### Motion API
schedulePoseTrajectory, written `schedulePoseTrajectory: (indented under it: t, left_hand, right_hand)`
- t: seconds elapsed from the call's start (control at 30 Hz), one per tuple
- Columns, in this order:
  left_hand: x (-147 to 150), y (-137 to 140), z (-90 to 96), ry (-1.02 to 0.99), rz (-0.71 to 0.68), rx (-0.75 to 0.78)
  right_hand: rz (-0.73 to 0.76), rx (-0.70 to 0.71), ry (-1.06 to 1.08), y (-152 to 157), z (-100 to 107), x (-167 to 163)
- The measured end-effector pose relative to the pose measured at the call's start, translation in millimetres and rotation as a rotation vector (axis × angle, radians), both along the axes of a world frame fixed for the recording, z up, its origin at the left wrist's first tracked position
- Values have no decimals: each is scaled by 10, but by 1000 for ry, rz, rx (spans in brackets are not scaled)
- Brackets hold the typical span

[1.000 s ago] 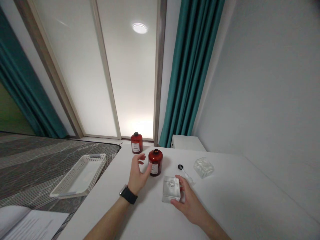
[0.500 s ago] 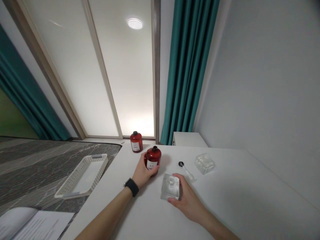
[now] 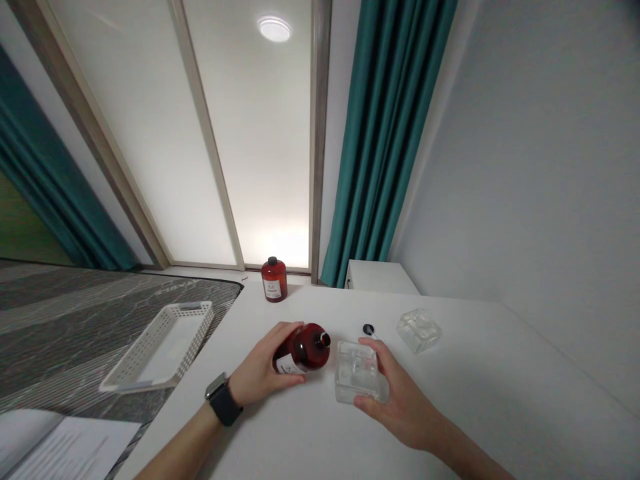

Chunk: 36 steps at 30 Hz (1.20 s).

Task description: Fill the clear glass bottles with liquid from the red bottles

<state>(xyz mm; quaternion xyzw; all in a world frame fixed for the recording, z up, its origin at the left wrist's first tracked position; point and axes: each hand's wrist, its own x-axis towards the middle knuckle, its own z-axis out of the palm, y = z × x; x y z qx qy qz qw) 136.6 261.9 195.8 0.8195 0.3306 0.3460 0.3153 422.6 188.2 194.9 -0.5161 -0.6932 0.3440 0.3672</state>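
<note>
My left hand (image 3: 265, 363) is wrapped round a dark red bottle (image 3: 311, 348) with a white label. The bottle is uncapped and tilted, its mouth pointing right toward a clear square glass container (image 3: 356, 373). My right hand (image 3: 400, 393) grips that container by its right side, fingers at the far and near edges. Just beyond my right hand lies a black dropper cap (image 3: 369, 329), its clear pipette mostly hidden by the hand. Farther right rests a clear glass block-like piece (image 3: 419, 331).
A second red bottle (image 3: 274, 280) with a black cap stands upright at the table's far left. On the left, beyond the white table (image 3: 280, 440), are a white perforated basket (image 3: 160, 347) and an open booklet (image 3: 75, 443). A white cabinet (image 3: 383, 277) stands behind the table.
My left hand has tipped the red bottle from upright to leaning right, its mouth nearer the glass container. The container and my right hand appear slightly farther right; the view has shifted a little.
</note>
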Motion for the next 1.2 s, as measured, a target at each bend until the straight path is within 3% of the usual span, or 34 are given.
schedulePoseTrajectory:
  t: [0.2, 0.47, 0.8, 0.97, 1.2]
  left_hand:
    - [-65, -71, -12, 69, -5, -10]
    - [-51, -110, 5, -121, 20, -144]
    - [107, -181, -132, -186, 17, -111]
    - [106, -162, -127, -222, 58, -164]
    - [101, -170, -160, -92, 36, 17]
  right_hand:
    - [72, 85, -32, 55, 25, 9]
    - [67, 152, -1, 82, 97, 25]
    - [107, -70, 312, 0, 91, 72]
    - [86, -115, 304, -2, 81, 40]
    - [76, -69, 215, -11, 75, 28]
